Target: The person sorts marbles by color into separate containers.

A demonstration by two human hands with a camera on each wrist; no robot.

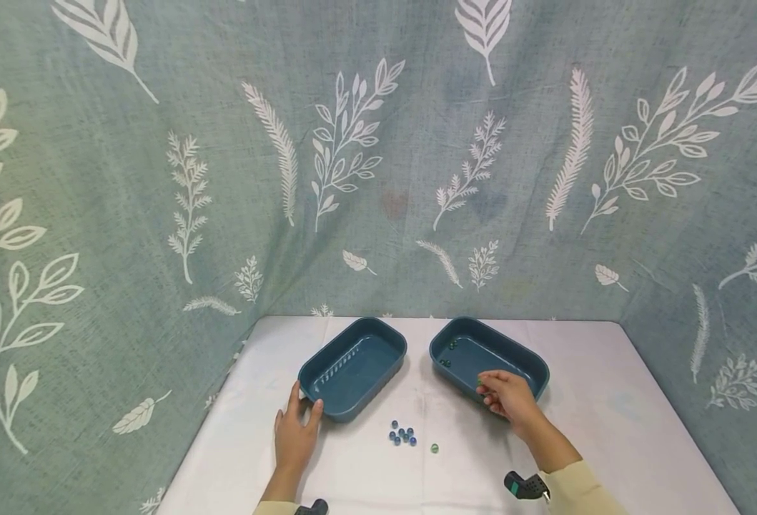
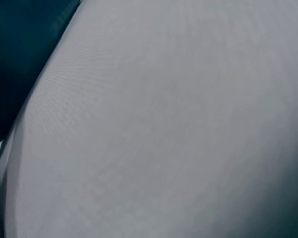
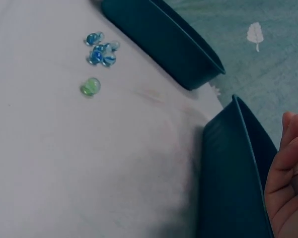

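My right hand is over the near side of the right blue tray, pinching a green marble between thumb and fingertips. Several green marbles lie inside that tray, toward its left end. With fingers spread and fairly straight, my left hand touches the near left corner of the left blue tray. No marbles show inside the left tray. On the table between my hands sit a cluster of several blue marbles and one green marble. Both also appear in the right wrist view.
A white cloth covers the table. Green-grey fabric with white leaf prints hangs behind the trays and along both sides. Dark wrist devices are worn near the cream sleeves.
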